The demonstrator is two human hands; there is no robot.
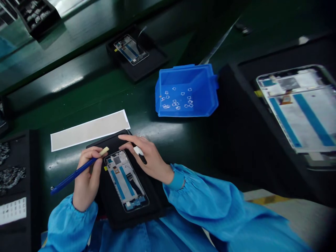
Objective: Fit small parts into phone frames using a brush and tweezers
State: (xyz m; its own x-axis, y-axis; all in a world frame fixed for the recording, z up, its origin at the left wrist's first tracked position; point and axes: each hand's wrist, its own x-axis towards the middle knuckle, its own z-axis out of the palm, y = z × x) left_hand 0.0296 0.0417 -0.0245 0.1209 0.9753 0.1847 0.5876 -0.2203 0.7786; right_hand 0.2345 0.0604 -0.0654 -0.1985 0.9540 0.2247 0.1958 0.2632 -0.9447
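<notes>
My left hand (88,175) is closed around a blue pen-shaped tool (73,176). Its cream end (104,151) sticks out past my fingertips over the top left of an opened phone housing (128,183). At the tool's lower left end shows a tiny pale ring (51,188); whether it is attached, I cannot tell. The housing lies face up on a black pad (107,206), with blue strips and a yellow tab. My right hand (151,161) is over the housing's upper right, index finger and thumb apart. Something white (138,151) shows at its lower fingers, perhaps a finger cover.
A blue bin (204,91) with several small pale frames stands beyond my hands. A pale white-edged strip (89,131) lies behind the pad. More phone housings lie on black holders, one at the back (131,49), one at right (301,115). Black trays (34,175) with parts are at left.
</notes>
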